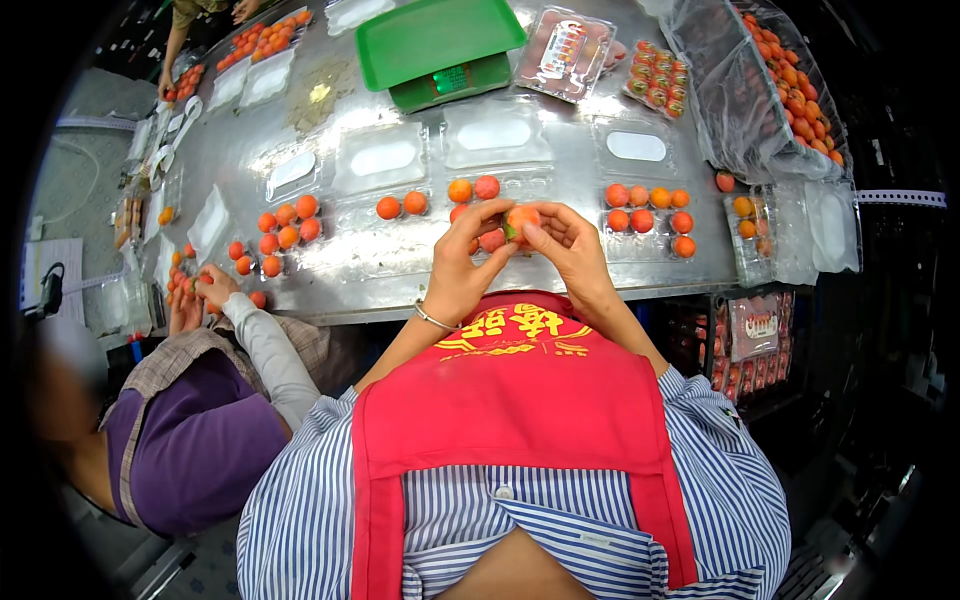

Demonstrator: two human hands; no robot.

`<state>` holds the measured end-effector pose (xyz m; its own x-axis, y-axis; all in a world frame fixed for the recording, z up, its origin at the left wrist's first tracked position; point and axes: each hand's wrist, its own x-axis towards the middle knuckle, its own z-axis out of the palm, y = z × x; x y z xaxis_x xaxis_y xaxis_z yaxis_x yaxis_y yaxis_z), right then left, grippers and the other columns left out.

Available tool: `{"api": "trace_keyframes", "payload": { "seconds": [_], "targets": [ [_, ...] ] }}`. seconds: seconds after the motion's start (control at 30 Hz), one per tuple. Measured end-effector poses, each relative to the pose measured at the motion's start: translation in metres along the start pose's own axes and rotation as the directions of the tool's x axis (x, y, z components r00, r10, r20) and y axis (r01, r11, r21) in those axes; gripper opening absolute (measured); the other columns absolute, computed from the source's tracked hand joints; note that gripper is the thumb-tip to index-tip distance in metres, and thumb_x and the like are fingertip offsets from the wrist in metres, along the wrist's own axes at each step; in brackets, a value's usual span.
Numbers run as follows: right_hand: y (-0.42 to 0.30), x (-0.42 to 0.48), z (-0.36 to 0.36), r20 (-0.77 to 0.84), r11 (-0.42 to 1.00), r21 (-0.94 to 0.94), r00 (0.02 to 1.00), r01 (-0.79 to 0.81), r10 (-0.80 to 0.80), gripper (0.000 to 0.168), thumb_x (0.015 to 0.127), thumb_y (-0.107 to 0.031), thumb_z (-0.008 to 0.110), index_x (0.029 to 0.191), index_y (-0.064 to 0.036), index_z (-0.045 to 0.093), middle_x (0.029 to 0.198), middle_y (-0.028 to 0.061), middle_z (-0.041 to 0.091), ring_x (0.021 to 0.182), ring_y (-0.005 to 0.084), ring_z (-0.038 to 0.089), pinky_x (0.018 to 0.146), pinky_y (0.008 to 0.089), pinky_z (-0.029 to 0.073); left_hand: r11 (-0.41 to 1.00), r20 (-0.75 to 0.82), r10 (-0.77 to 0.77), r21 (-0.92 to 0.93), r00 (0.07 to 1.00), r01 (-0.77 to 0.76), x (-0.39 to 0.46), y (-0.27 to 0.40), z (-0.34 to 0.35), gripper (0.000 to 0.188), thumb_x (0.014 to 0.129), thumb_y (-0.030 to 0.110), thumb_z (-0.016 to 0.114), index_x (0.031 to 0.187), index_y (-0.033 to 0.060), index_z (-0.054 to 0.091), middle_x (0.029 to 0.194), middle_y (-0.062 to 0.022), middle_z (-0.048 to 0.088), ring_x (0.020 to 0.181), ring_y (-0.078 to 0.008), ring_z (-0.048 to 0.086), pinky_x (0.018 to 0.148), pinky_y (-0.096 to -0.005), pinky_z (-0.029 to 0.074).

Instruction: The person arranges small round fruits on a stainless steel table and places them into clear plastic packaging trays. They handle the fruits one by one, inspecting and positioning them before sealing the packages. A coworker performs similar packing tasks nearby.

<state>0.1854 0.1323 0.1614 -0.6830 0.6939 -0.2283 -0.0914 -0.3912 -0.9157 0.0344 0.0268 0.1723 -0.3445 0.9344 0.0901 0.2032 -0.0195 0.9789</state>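
Observation:
Both of my hands meet over the near middle of the metal table, around one small orange-red fruit (523, 217), a tomato or persimmon. A bit of green leaf shows on its left side. My left hand (469, 247), a bracelet at its wrist, has its fingertips on that side. My right hand (574, 244) grips the fruit from the right, thumb across its front. Below and behind my hands lies a clear plastic tray (525, 184) with several fruits, partly hidden. More trays flank it: one with two fruits (402, 205) to the left, a fuller one (645, 247) to the right.
A green scale (442, 45) stands at the back, beside a closed fruit pack (566, 54). At far right is a plastic-lined crate (750, 135) of fruit. A co-worker's hands (202, 292) handle fruit at left; another person's arm (176, 52) reaches in farther back.

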Motion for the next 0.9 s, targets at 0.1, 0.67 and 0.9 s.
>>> {"api": "trace_keyframes", "payload": {
  "seconds": [0.1,0.67,0.9],
  "targets": [
    [0.0,-0.002,-0.005,-0.099,0.986,-0.087,0.984,0.14,-0.149,0.038,0.091,-0.014,0.077,0.123,0.002,0.063,0.112,0.0079,0.069,0.095,0.0121,0.065,0.086,0.0273,0.053,0.997,-0.03,-0.059,-0.049,0.998,0.058,-0.002,-0.003,0.0,0.051,0.09,0.002,0.072,0.137,0.0025,0.053,0.131,-0.0102,0.063,0.122,-0.022,0.063,0.103,-0.0349,0.052],
    [0.043,-0.009,-0.206,-0.253,-0.073,-0.923,0.739,-0.377,-0.624,0.038,0.085,-0.027,0.077,0.117,-0.009,0.067,0.128,0.0062,0.06,0.12,0.0301,0.051,0.1,0.0465,0.038,0.965,-0.129,-0.208,-0.189,0.97,0.182,-0.004,-0.025,-0.004,0.037,0.095,0.005,0.066,0.131,0.0017,0.058,0.124,-0.0091,0.067,0.105,-0.0131,0.064,0.089,-0.0296,0.055],
    [0.041,0.001,-0.165,-0.128,0.005,-0.983,0.675,-0.181,-0.727,0.037,0.088,-0.024,0.074,0.12,-0.007,0.066,0.13,0.0108,0.056,0.123,0.0311,0.049,0.102,0.0452,0.037,0.946,-0.174,-0.243,-0.259,0.954,0.194,-0.006,-0.04,-0.011,0.034,0.097,0.006,0.064,0.13,0.0008,0.059,0.122,-0.0096,0.067,0.105,-0.0124,0.064,0.086,-0.0285,0.055]
  ]
}}
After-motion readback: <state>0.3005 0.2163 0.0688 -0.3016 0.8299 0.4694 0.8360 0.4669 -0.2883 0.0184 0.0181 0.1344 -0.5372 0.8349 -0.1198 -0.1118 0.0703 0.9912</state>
